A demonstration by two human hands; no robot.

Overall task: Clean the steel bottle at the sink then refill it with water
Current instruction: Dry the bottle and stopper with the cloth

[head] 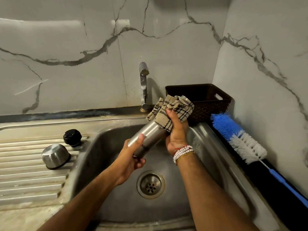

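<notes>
The steel bottle (150, 135) is held tilted over the sink basin (106, 147), its far end pointing up and to the right. My left hand (131, 157) grips its lower end. A beige checked cloth (175, 109) is wrapped over the bottle's upper end, and my right hand (176, 130) grips the cloth around the bottle. The upper end of the bottle is hidden under the cloth. The tap (143, 85) stands behind, with no water running.
A black stopper (72, 137) and a steel cup lid (55, 155), upside down, sit on the ribbed drainboard at left. A dark basket (208, 100) stands behind the sink at right. A blue-and-white bottle brush (240, 140) lies along the right counter. The drain (150, 184) is open.
</notes>
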